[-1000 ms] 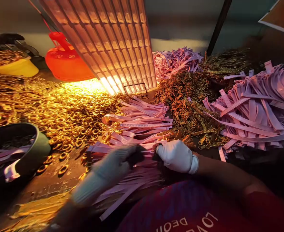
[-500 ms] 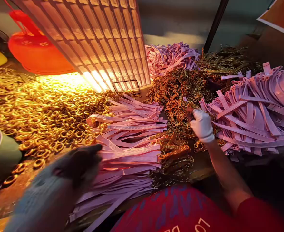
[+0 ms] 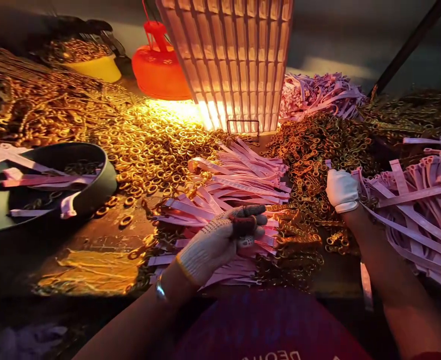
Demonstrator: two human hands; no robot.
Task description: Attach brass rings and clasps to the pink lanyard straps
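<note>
My left hand [image 3: 220, 235], in a white dotted glove with dark coverings on some digits, is above the pink straps [image 3: 220, 200]. Its forefinger points right, the other fingers are loosely bent, and I see nothing held. Gold metal clasps [image 3: 299, 240] are attached along the right ends of those straps. My right hand [image 3: 342, 190], white-gloved and closed, is at the heap of metal clasps [image 3: 314, 145], just below the upright end of a pink strap [image 3: 328, 163]. Its fingertips are hidden, so what it grips cannot be made out.
Gold rings [image 3: 148, 155] cover the back left. A green bowl [image 3: 109, 175] with straps stands left, near yellowish strands [image 3: 96, 270]. A red lamp [image 3: 160, 70] glows beside a ribbed panel [image 3: 239, 65]. More pink straps [image 3: 423, 200] pile up at right; a yellow container [image 3: 100, 67] stands behind.
My left hand has moved right from the left edge of the straps to over them. My right hand has shifted slightly left toward the strap end. The view has swung left, showing the bowl.
</note>
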